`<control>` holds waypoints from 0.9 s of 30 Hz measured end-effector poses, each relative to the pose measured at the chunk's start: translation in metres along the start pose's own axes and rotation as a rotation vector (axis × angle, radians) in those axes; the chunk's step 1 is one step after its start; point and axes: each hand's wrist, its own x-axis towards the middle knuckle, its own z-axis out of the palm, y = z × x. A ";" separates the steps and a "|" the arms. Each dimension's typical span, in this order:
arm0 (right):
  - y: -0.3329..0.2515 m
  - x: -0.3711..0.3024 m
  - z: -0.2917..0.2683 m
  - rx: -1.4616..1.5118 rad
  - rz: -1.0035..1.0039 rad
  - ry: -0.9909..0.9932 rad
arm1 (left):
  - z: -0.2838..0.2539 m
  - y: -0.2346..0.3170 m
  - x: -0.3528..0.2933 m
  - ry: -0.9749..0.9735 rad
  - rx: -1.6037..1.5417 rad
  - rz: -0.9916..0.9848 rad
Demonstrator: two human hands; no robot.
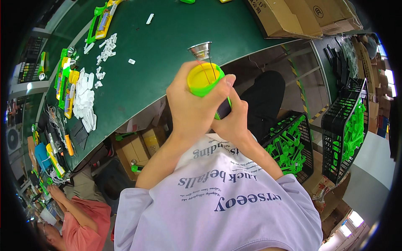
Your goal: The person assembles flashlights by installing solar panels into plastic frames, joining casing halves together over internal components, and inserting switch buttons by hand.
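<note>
Both of my hands hold a green and yellow flashlight housing (204,79), its round open end facing up. My left hand (188,104) wraps around its left side, with the thumb across the front. Lower down on the right, my right hand (234,119) grips the body, next to a dark panel (224,109). A red and a dark thin wire rise from the yellow inside toward a shiny metal reflector cup (201,50), which sits just beyond the housing at the table's edge. My palms hide most of the housing.
On the green table (138,75) lie a pile of white plastic pieces (85,98), half-built flashlights (67,83) and an orange-handled tool (69,144). Cardboard boxes (289,19) stand at the far right. Black crates (347,125) hold green parts. A co-worker (83,221) sits at lower left.
</note>
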 end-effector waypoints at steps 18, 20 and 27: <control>-0.019 0.011 -0.014 1.005 0.757 -0.451 | -0.025 -0.029 0.045 -0.217 -0.097 -0.109; -0.018 0.013 -0.013 0.926 0.769 -0.470 | -0.023 -0.030 0.044 -0.214 -0.031 -0.113; -0.026 0.012 -0.015 1.001 0.788 -0.509 | -0.025 -0.033 0.043 -0.219 -0.197 -0.148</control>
